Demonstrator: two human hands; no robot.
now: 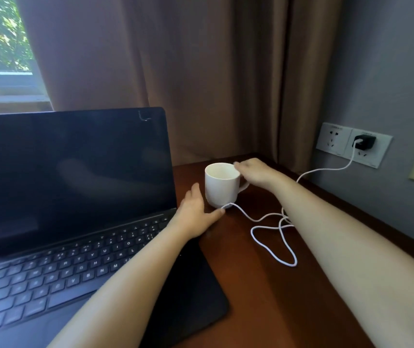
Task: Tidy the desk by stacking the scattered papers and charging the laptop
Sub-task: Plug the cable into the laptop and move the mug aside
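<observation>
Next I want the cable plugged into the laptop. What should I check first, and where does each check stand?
1. Black charger block seated in white wall socket: ok.
2. White charging cable running free: not ok. Its loops cross on the brown wooden desk, partly under the right forearm.
3. Cable's plug end held by the left hand: cannot tell. It lies at the thumb tip.
4. White ceramic mug clear of the plug end: not ok. The plug end lies at its base, and the right hand is on its rim.
5. Port on the open black laptop located: cannot tell. None is visible.
</observation>
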